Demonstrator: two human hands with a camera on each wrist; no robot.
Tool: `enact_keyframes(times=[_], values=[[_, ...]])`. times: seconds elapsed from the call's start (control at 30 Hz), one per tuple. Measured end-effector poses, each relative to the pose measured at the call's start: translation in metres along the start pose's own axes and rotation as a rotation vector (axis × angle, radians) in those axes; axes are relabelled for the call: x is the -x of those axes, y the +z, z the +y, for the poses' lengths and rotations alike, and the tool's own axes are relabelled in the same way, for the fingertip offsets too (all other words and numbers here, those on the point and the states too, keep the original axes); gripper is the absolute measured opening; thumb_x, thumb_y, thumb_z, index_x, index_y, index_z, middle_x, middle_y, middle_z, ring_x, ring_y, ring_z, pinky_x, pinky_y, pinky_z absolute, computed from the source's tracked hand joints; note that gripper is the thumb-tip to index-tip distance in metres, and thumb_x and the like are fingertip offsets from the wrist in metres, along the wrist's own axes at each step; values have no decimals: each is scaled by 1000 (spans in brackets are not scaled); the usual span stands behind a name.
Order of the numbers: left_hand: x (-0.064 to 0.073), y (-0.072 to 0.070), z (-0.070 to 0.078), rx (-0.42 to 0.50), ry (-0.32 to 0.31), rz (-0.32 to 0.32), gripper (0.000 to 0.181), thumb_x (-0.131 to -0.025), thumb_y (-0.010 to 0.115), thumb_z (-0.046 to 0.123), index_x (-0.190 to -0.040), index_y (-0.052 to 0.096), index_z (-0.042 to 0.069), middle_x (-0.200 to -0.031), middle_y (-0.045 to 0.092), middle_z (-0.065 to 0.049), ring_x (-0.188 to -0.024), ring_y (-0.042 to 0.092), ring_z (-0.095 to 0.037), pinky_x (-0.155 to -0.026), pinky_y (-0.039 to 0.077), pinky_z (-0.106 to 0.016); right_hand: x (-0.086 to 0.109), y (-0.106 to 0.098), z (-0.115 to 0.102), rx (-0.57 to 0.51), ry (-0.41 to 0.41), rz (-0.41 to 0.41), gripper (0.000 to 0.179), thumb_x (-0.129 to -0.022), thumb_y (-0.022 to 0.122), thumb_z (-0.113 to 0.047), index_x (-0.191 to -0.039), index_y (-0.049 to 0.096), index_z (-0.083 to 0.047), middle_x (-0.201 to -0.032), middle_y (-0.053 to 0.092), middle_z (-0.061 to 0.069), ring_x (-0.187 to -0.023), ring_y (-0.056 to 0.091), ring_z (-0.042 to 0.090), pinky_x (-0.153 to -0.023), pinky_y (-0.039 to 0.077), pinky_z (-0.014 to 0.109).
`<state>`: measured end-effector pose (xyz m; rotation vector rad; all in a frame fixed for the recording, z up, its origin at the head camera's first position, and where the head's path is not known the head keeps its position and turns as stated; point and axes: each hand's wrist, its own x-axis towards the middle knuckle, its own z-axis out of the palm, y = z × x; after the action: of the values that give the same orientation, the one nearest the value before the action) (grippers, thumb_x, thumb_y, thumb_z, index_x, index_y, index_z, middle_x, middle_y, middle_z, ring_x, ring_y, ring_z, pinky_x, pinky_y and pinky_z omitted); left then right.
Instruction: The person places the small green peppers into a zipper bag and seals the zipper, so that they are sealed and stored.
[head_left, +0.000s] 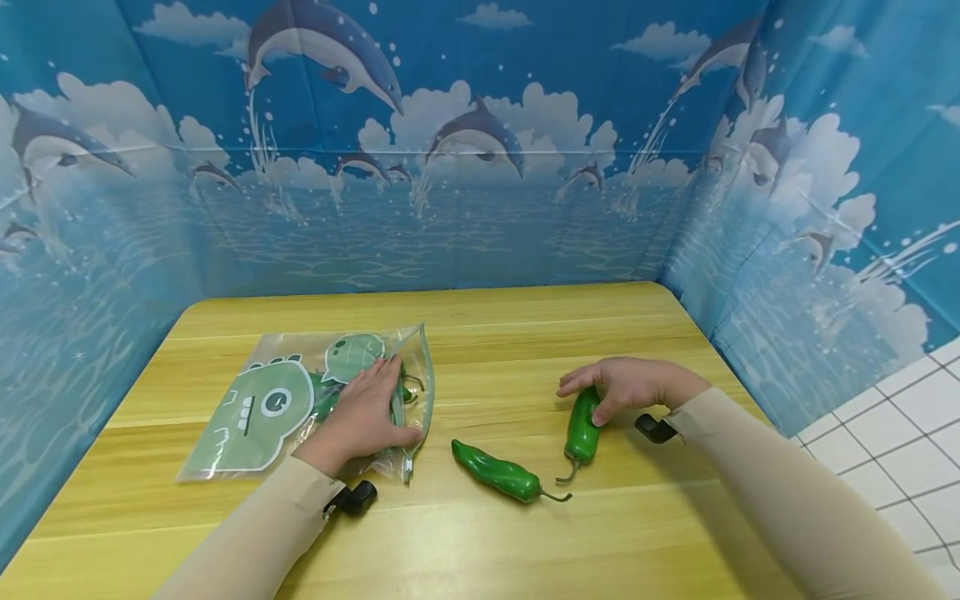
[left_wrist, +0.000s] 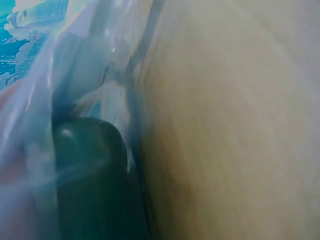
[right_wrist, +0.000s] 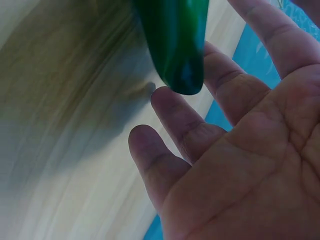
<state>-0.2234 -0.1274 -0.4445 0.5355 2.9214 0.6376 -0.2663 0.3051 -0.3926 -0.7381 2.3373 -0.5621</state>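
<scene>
At the right hand (head_left: pixel 628 385), one green pepper (head_left: pixel 582 432) is pinched between thumb and fingers. At the left, the zip bag (head_left: pixel 255 417) is overlaid by the left hand (head_left: pixel 366 418), fingers extended. Pepper pickup is judged to be in hand; a firm pinch is called for before lifting. Between the hands, a second pepper (head_left: pixel 497 473) is positioned. Beneath the left hand, green contents (head_left: pixel 407 393) are partly covered and cannot be counted.
</scene>
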Motion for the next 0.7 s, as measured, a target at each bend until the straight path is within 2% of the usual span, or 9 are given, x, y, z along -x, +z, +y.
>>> enact_keyframes(times=[0.7], values=[[1, -1, 1, 15, -4, -5, 130, -80, 85, 58, -169, 7, 3, -177, 13, -15, -165, 8, -37, -133, 10, -60, 4, 11, 10, -14, -22, 36, 49, -86, 83, -9, -134, 74, -17, -161, 46, 24, -152, 35, 53, -121, 36, 64]])
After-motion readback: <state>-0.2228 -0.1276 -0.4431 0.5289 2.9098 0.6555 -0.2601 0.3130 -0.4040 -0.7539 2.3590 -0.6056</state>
